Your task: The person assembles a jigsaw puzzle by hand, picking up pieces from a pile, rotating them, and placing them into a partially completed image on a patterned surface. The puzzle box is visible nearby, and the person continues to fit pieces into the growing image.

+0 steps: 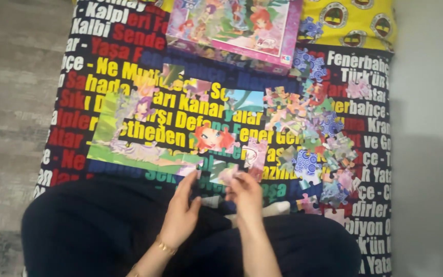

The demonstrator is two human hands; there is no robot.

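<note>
Looking straight down at someone sitting cross-legged in dark trousers (93, 231) on a dark blanket covered in big red, yellow and white lettering (103, 46), which is spread on a grey wood-look floor (11, 77).

Both hands are up close together at the near edge of the puzzle. The left hand (180, 213) has a thin gold bracelet (165, 247) on the wrist, fingers raised and loosely curled, fingertips right by the puzzle edge; can't tell if it's actually pinching anything. The right hand (245, 197) is pinching a small pinkish cardboard jigsaw piece (230, 175) between its fingertips, just in front of the half-built colourful cartoon jigsaw (144, 149), which has its left and bottom border done.

To the right of that sits a loose heap of unsorted jigsaw pieces (314, 138). The pink puzzle box with cartoon artwork (234, 25) is at the far end, next to a yellow pillow with round emblems (352, 18).
</note>
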